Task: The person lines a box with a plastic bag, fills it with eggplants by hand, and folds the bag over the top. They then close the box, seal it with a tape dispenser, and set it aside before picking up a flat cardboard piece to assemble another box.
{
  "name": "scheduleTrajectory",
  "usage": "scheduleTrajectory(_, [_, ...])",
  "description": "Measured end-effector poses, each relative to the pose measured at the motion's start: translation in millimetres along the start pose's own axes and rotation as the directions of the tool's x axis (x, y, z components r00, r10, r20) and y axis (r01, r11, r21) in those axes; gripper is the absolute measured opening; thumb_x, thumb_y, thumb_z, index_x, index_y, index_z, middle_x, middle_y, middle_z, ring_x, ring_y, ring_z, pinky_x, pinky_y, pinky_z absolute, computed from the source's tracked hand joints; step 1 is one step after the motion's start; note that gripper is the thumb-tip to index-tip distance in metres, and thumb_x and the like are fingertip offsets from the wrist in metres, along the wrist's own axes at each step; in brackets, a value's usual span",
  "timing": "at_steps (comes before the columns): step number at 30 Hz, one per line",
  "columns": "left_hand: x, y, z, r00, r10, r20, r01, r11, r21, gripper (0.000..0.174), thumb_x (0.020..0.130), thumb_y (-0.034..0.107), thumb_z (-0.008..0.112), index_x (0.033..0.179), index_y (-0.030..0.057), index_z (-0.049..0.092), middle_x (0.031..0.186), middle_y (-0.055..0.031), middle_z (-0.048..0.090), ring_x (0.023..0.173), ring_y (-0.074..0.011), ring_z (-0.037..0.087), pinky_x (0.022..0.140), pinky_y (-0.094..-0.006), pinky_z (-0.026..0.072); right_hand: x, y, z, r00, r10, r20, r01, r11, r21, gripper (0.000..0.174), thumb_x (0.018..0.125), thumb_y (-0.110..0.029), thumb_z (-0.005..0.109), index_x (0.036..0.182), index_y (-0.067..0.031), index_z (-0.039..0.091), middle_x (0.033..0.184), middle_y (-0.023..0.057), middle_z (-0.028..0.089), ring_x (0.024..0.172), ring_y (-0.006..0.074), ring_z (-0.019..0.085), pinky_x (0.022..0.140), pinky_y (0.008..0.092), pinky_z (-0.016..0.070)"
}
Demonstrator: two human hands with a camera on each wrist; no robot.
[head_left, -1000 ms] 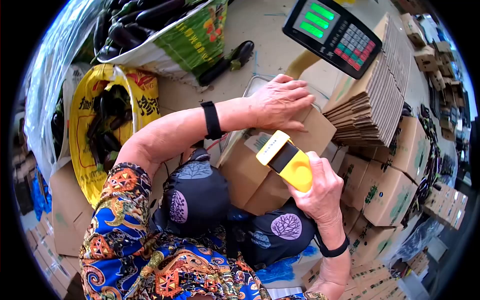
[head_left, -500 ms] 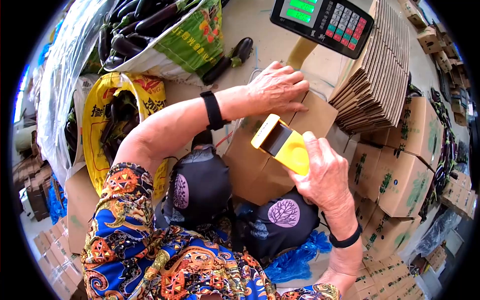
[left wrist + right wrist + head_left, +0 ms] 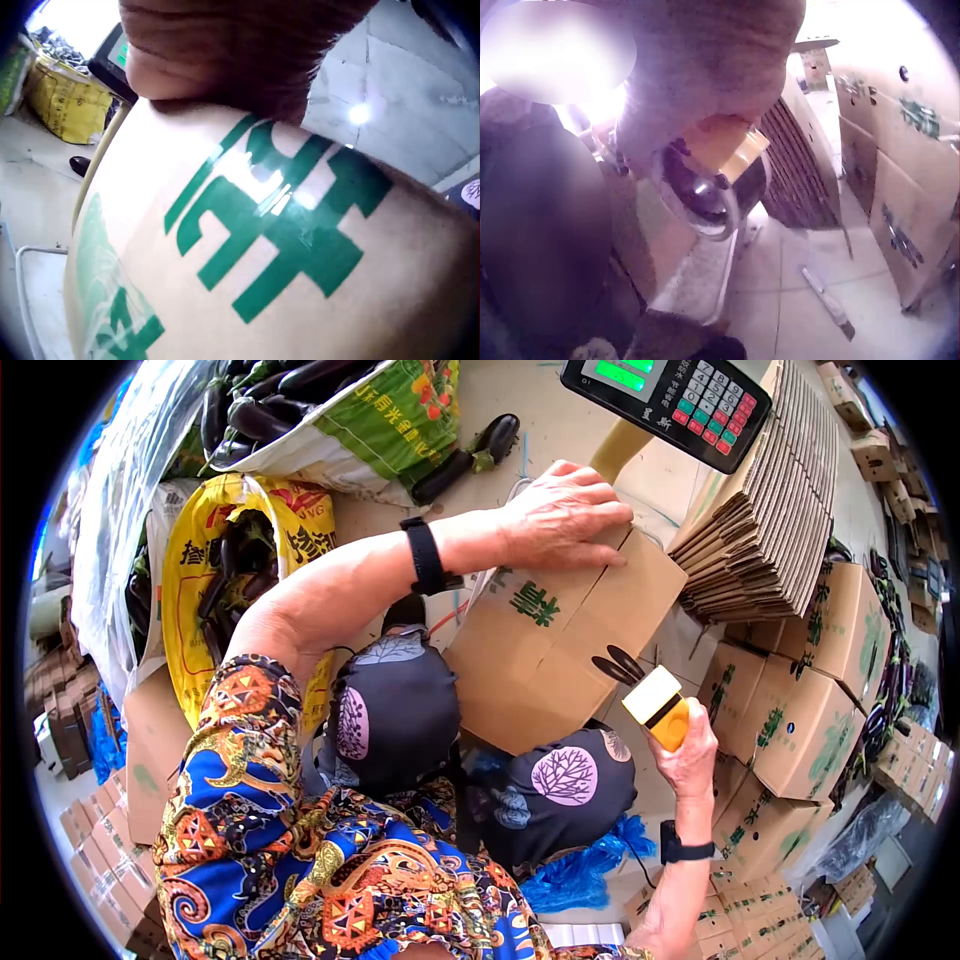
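A closed cardboard box [image 3: 540,675] with green print stands in front of the knees in the head view. My left hand [image 3: 570,515] rests over its far edge, fingers spread and lightly bent. Shiny clear tape lies across the green print [image 3: 262,217] in the left wrist view, with the left hand [image 3: 225,52] above it. My right hand [image 3: 688,752] grips a yellow tape dispenser [image 3: 660,710] off the box's near right side. A tape roll [image 3: 712,199] shows in the dispenser in the right wrist view.
A scale display [image 3: 670,400] stands beyond the box. Flattened cartons [image 3: 765,510] are stacked at right, with packed boxes [image 3: 790,710] nearer. Eggplants fill a yellow sack [image 3: 190,640] and a green-white sack [image 3: 390,435] at left. Blue plastic [image 3: 575,875] lies by the knee.
My right hand has carried the tape dispenser from above the box to the right and toward the body, turning it. The left hand stays on the box; more green print shows.
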State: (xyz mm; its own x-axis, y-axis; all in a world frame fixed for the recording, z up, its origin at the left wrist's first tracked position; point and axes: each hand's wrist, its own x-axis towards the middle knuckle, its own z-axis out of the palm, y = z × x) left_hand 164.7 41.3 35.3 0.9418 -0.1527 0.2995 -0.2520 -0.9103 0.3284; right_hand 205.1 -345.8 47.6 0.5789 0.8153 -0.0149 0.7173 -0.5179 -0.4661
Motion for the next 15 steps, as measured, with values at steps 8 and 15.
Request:
scheduleTrajectory(8, [-123,-26,55,0.645,-0.467,0.605,0.704,0.053,-0.709,0.074,0.098,0.066,0.032,0.146,0.0108,0.043,0.142,-0.0093,0.05,0.129,-0.0212,0.047,0.103,-0.044,0.0425,8,6,77,0.982,0.188,0.004,-0.185,0.959,0.215,0.061,0.068,-0.014,0.082,0.116,-0.0051,0.045,0.095,0.023,0.062,0.086,0.0455,0.064,0.074,0.0482,0.0538])
scheduleTrajectory(15, [-112,-8,71,0.682,-0.282,0.675,0.557,-0.398,-0.729,0.056,0.096,0.041,0.059,0.137,0.0033,0.051,0.127,-0.0077,0.061,0.111,-0.0131,0.059,0.093,-0.0322,0.0509,12,-18,25,0.991,0.128,-0.038,-0.122,0.984,0.129,0.062,0.067,-0.015,0.082,0.115,-0.0038,0.045,0.091,0.0219,0.059,0.08,0.0444,0.062,0.069,0.0478,0.0524])
